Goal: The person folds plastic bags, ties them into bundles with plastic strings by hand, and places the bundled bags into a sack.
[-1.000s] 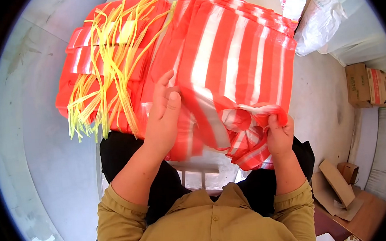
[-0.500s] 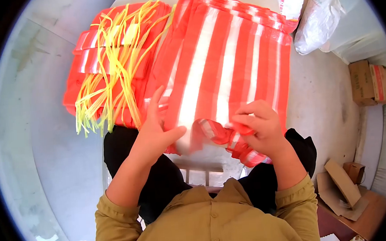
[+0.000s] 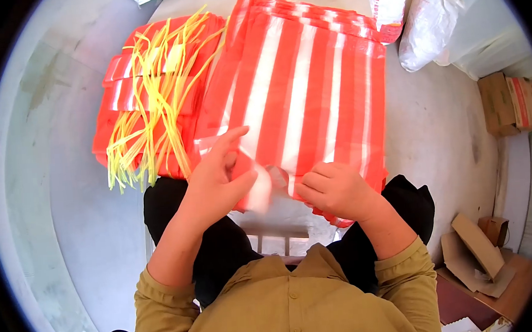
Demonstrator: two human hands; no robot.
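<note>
A stack of red-and-white striped plastic bags (image 3: 316,96) lies in front of me, its near edge loose and curled. My left hand (image 3: 221,178) is over the stack's near left corner, fingers stretched and thumb apart, holding nothing I can see. By the near edge, my right hand (image 3: 334,192) is closed with its fingertips pinched on the edge of a bag. Between the two hands, a bag edge is lifted and blurred by motion. Yellow plastic strips (image 3: 161,99) lie over a folded red bundle (image 3: 114,129) to the left.
White packed sacks (image 3: 431,22) stand at the back right. Cardboard boxes (image 3: 499,106) sit along the right wall, and an opened cardboard piece (image 3: 475,253) lies on a brown surface at the lower right. My knees are under the stack's near edge.
My right hand has moved left along the near edge, toward my left hand. My left index finger points more to the right. The view has shifted slightly.
</note>
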